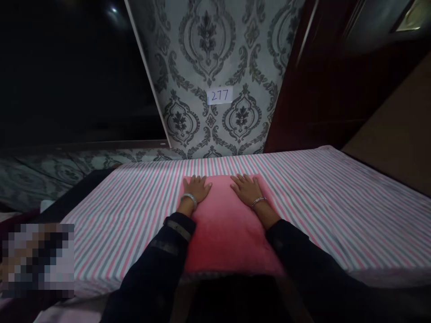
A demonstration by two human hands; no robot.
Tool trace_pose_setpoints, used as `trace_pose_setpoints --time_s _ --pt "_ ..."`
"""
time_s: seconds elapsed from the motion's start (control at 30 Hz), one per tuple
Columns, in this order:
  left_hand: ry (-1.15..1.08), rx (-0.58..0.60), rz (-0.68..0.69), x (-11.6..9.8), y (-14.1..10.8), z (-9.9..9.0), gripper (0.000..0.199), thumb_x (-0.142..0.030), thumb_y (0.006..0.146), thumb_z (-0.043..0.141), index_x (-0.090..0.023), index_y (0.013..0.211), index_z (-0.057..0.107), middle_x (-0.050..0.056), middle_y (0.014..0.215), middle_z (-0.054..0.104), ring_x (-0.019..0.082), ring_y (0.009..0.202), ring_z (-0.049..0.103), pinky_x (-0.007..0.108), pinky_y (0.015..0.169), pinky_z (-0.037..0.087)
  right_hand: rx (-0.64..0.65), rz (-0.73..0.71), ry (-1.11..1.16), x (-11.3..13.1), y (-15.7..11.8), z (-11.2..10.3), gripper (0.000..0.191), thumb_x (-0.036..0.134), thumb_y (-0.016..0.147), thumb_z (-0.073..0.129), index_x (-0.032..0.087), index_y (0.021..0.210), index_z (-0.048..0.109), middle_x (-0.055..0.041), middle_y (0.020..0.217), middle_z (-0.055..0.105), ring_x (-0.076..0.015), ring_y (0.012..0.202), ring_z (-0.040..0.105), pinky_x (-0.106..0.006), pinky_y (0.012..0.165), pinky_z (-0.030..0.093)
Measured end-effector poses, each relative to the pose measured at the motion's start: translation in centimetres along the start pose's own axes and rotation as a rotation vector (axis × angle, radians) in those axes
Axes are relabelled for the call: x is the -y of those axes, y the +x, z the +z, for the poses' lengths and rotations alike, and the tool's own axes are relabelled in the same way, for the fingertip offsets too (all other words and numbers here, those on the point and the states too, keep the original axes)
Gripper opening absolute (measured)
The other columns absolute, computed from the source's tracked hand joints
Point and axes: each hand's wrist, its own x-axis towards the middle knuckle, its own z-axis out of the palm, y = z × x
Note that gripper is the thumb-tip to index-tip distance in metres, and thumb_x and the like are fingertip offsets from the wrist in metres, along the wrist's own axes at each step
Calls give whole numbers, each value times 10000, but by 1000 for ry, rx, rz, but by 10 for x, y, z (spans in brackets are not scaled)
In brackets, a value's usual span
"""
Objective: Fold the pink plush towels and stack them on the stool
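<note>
A pink-to-red cloth [225,229], folded into a rectangle, lies flat in front of me on a striped sheet [134,211]. My left hand [197,188] rests palm down on its far left corner, fingers spread, with a pale bangle at the wrist. On the far right corner, my right hand [247,188] lies flat in the same way, wearing a thin silver bracelet. Neither hand grips the cloth. Whether the cloth is a towel or a small blanket I cannot tell.
Behind the striped surface is a patterned wall with a paper label [220,95] reading 277. A large dark television screen [74,76] stands at left, a dark red wooden door [323,80] at right. The surface's near edge runs just before my body.
</note>
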Motion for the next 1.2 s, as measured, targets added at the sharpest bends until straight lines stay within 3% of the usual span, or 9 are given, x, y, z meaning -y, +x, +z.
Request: trace_pose_setpoints --time_s 0.3,0.47,0.57,0.63,0.73,0.83,0.9,1.0,1.2 --pt "-5 -1 -92 -2 3 -1 651 -506 1000 175 -185 1536 357 119 1603 353 306 1511 214 654 1179 143 8 21 28 2 0 -3 529 453 1047 240 279 1517 410 -65 1593 387 -294 1468 307 -594 1159 224" --pt "-25 19 -239 4 -1 -26 671 -498 1002 201 -139 1561 289 145 1657 192 292 1539 122 620 1198 133 103 41 114 -2 0 -23 543 390 1044 231 240 1553 347 -77 1621 324 -293 1492 276 -590 1174 228" --pt "-76 -5 -262 3 -26 -48 673 -480 1003 258 -102 1559 272 177 1652 184 300 1537 127 603 1199 154 89 14 146 2 -4 -41 559 365 1047 176 238 1581 281 -65 1640 275 -274 1509 239 -553 1177 262" --pt "-95 -42 -138 -6 -59 -54 647 -446 995 329 -99 1541 311 191 1627 260 303 1518 205 579 1203 177 60 -143 173 12 -13 -48 551 363 1043 203 264 1577 295 -46 1649 247 -273 1525 186 -563 1188 228" --pt "-104 -105 199 -29 -124 -39 580 -456 981 407 -174 1487 426 150 1542 443 302 1468 327 562 1212 183 100 -541 199 35 -33 -47 524 340 1024 311 320 1545 363 -26 1637 282 -266 1528 173 -574 1193 188" --pt "-85 -205 298 -47 -174 -5 662 -520 950 473 -156 1500 413 160 1560 410 344 1484 280 618 1208 159 212 -745 160 50 -38 -34 522 351 1022 358 336 1544 355 -27 1629 302 -255 1523 194 -562 1190 189" --pt "-72 -255 288 -52 -190 17 677 -521 940 492 -178 1516 395 152 1595 353 378 1488 256 685 1179 164 243 -742 115 50 -27 -25 531 401 1025 373 324 1550 341 -39 1639 274 -275 1525 181 -582 1185 177" --pt "-63 -311 258 -53 -192 35 657 -494 936 504 -212 1520 397 122 1625 296 387 1495 231 714 1165 167 221 -602 51 39 5 -16 549 441 1026 370 307 1557 328 -57 1645 251 -297 1523 178 -578 1174 212" --pt "-101 -341 259 -52 -190 36 658 -486 923 525 -226 1517 409 98 1622 308 381 1493 243 703 1169 204 227 -314 47 25 45 -2 546 452 1042 289 305 1568 302 -26 1633 297 -248 1497 277 -490 1196 240"
